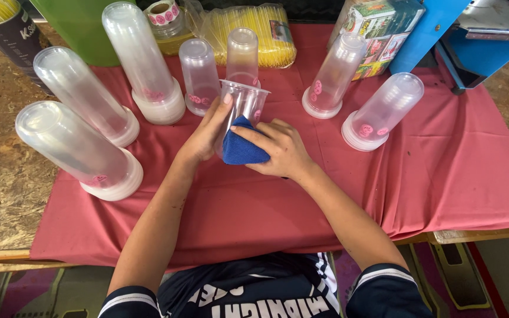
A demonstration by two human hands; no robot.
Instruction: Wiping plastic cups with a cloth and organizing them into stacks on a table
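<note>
- Left hand (207,132) fingers are wrapping closed around a clear plastic cup (244,103).
- Right hand (281,150) fingers are pressing a blue cloth (241,148) against the cup.
- Upturned cup stacks (148,65) are ringing the cup on the red-covered surface (443,171).

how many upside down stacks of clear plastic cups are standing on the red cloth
7. Three tall stacks stand on the left, two short ones behind the hands, two on the right. None looks hidden.

Seven cup stacks (82,150), one loose cup (244,103), perhaps one cloth (241,147)
</note>
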